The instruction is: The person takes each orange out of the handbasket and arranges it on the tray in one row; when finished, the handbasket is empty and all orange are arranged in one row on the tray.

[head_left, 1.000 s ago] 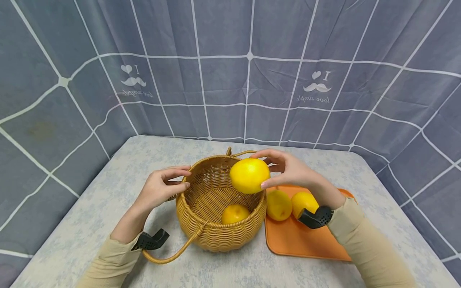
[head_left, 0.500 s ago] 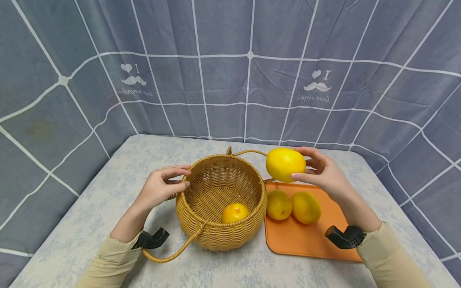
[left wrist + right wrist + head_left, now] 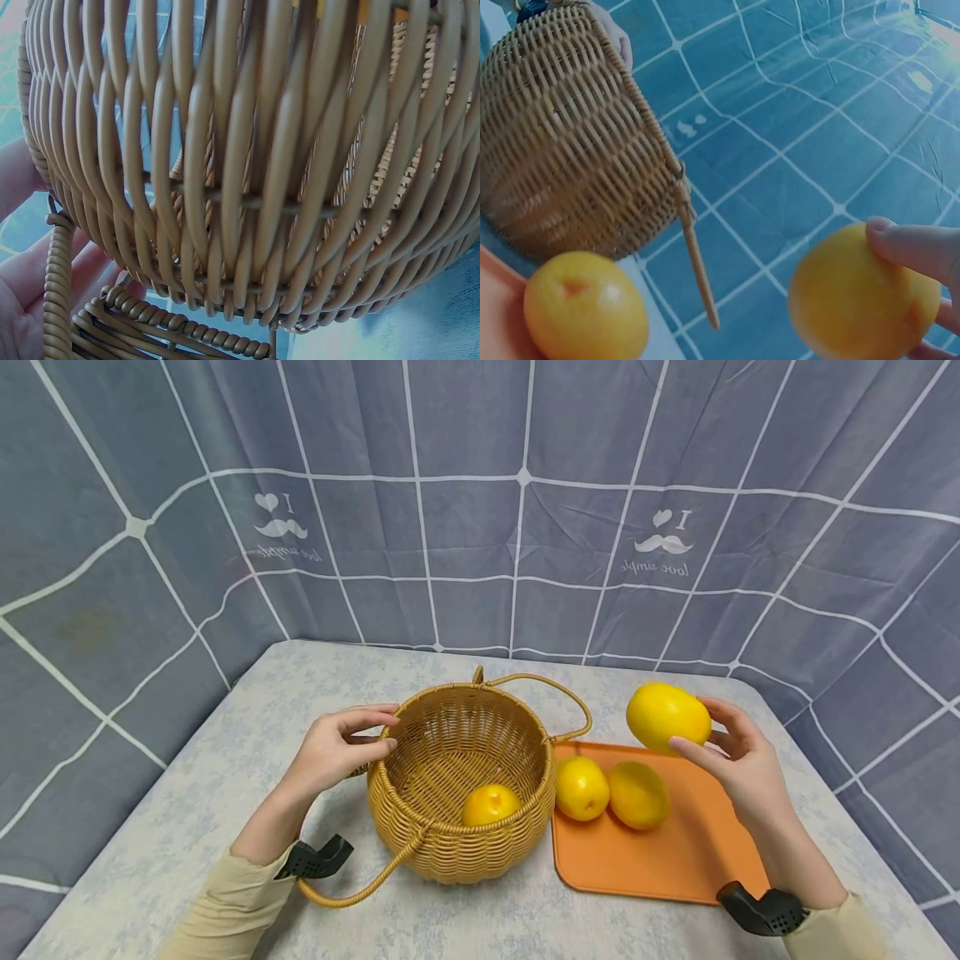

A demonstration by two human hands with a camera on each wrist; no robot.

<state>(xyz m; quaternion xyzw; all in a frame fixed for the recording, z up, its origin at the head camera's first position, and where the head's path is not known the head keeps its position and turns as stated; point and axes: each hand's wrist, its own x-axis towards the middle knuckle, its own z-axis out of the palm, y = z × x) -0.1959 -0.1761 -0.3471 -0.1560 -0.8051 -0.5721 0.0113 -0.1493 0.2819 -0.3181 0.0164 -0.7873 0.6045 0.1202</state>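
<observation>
My right hand (image 3: 742, 764) holds a yellow lemon (image 3: 667, 717) between thumb and fingers, raised above the back right of an orange tray (image 3: 637, 867). In the right wrist view, the thumb presses on top of this lemon (image 3: 859, 296). Two more lemons (image 3: 582, 788) (image 3: 638, 795) lie side by side on the tray's left part. A round wicker basket (image 3: 472, 853) stands left of the tray, and one lemon (image 3: 491, 804) sits inside it. My left hand (image 3: 333, 747) grips the basket's left rim. In the left wrist view, basket weave (image 3: 225, 142) hides most of that hand (image 3: 22, 300).
One basket handle (image 3: 360, 893) hangs down at the front left. The other handle (image 3: 573, 693) sticks out to the right, behind the tray. The pale patterned table (image 3: 517, 918) ends at a grey-blue checked curtain (image 3: 465, 527) at the back and sides.
My right hand has carried the lemon from over the basket's right rim out to the right, over the tray. The left hand and the basket have stayed in place.
</observation>
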